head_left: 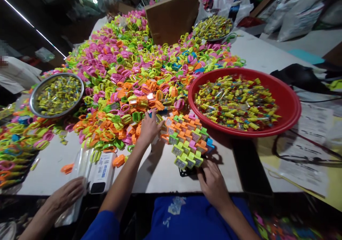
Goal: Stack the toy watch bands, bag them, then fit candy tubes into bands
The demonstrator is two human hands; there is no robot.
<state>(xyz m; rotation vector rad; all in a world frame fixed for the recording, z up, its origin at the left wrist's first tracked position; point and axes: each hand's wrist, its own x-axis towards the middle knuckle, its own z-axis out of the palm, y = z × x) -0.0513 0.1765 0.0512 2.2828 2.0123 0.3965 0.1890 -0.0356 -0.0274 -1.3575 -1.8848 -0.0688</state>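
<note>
Toy wristwatches in pink, yellow, green and orange lie in a large pile [114, 76] across the table. At its near edge is my left hand [149, 128], thumb apart from the fingers, with a bit of blue at the fingertips that I cannot make out. To the right, rows of toy watches [187, 136] stand packed with their square faces up, mostly orange at the back and yellow-green in front. Below them a black rack [186, 172] shows at the near corner. My right hand [213, 181] grips its near right side, the fingertips partly hidden.
A red basin [290, 106] and a steel bowl [34, 104] hold small yellow pieces. Another person's hand [71, 193] rests on a clear plastic bag [81, 165] beside a white box [103, 170]. Printed papers [312, 154] and glasses [291, 157] lie right; a cardboard box [173, 19] stands behind.
</note>
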